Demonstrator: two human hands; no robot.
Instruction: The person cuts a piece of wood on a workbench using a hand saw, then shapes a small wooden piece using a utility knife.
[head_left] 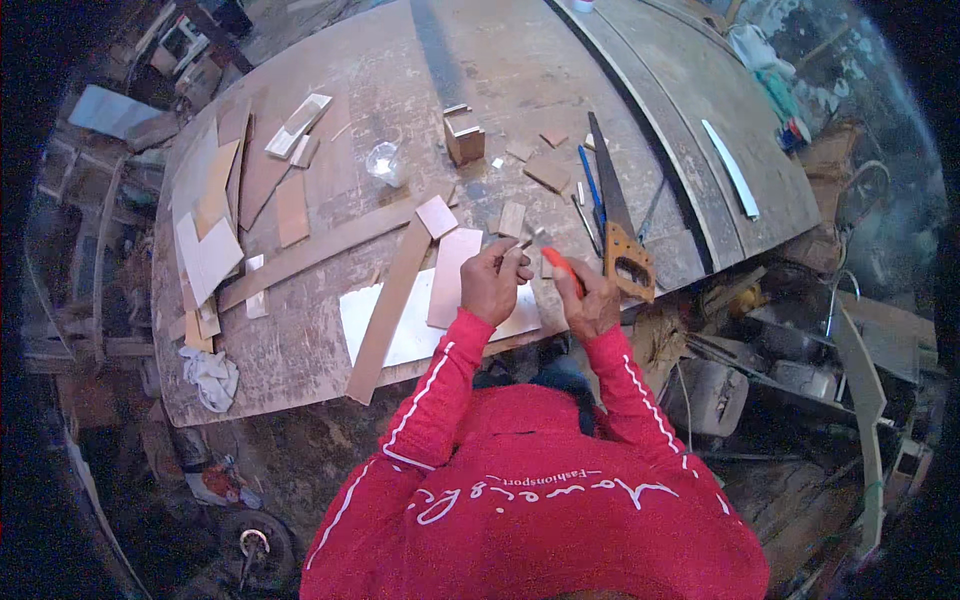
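Observation:
Near the front middle of the workbench, my left hand [490,283] has its fingers pinched together; the small thing at their tips is too unclear to name. Close to its right, my right hand [592,303] is closed around an orange-handled tool [562,266], whose far end I cannot make out. Below the left hand lie a pinkish board [452,285] and a white sheet [400,308], crossed by a long brown wooden strip [390,318]. Right of the right hand rests a handsaw [631,262] with a wooden handle, next to a blue pencil-like stick [589,180].
A small wooden box [464,136] and a clear plastic cup [384,162] stand farther back on the workbench [540,60]. Thin boards [208,255] are piled at the left, by a white rag [210,379]. Beyond a dark gap at the right lies a white strip [731,170].

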